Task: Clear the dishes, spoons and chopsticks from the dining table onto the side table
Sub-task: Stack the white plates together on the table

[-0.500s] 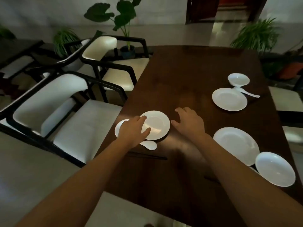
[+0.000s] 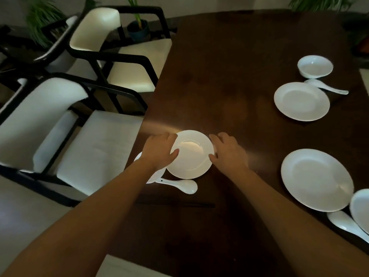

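glossy white ceramic plate [image 2: 191,154], polished wooden table [image 2: 229,76]

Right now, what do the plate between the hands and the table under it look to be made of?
The plate looks like glazed white ceramic or porcelain, though melamine is possible: it is smooth, with a bright curved glare in its well. The dining table looks like dark polished wood: brown, with a soft sheen reflecting the light.

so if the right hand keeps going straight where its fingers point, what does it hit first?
Probably nothing close: the right hand points up-left along the plate rim, over bare table. Way looks free, though depth is unclear.
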Motion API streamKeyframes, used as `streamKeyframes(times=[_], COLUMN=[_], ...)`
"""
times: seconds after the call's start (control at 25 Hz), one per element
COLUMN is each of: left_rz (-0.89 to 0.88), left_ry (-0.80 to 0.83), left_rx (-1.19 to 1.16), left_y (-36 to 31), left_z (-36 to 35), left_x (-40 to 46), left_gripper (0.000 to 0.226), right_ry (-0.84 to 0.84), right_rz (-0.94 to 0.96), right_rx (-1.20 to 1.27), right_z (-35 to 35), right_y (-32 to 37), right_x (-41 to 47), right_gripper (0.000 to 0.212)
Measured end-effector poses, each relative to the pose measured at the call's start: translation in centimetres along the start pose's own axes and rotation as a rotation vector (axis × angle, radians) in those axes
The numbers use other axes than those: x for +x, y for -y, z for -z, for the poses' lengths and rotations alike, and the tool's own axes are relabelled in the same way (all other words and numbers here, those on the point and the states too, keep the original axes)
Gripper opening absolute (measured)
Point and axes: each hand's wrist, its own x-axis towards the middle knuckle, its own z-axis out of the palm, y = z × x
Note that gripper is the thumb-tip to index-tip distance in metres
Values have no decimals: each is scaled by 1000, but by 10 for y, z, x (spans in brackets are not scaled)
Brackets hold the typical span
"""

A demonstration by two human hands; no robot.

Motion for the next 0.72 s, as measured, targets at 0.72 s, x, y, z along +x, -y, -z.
streamKeyframes(times=[0.72], left_rz=[11], left_ry=[303], left_rx=[-173], left_y=[7], left_z=[-41], left_x=[55], left_gripper=[72], right_ry=[70], right_rz=[-462], right_rx=[664], right_z=[-46], right_y=[0], right_x=[2], right_gripper=[43])
